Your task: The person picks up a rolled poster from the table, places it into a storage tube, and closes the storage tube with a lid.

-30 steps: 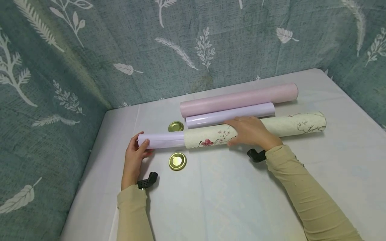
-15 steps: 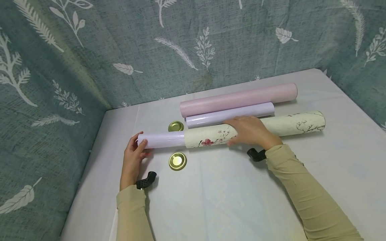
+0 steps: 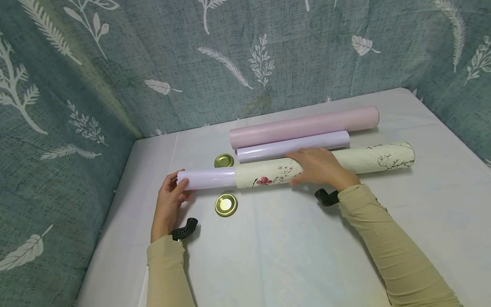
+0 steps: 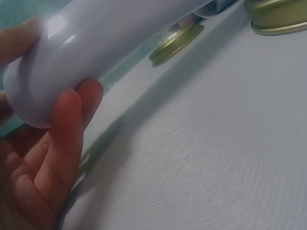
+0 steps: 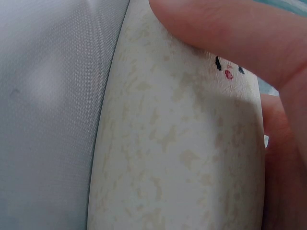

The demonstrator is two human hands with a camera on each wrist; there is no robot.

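Here, a glossy lilac roll (image 3: 209, 178) protrudes from a cream blossom-printed roll (image 3: 358, 160).

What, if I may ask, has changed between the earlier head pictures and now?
Very little: the left hand has shifted slightly leftward, still gripping the end of the inner lavender roll. Nothing was visibly taken hold of or let go. The right hand stays on the flowered roll; the pink roll, near gold lid and far gold lid stayed put.
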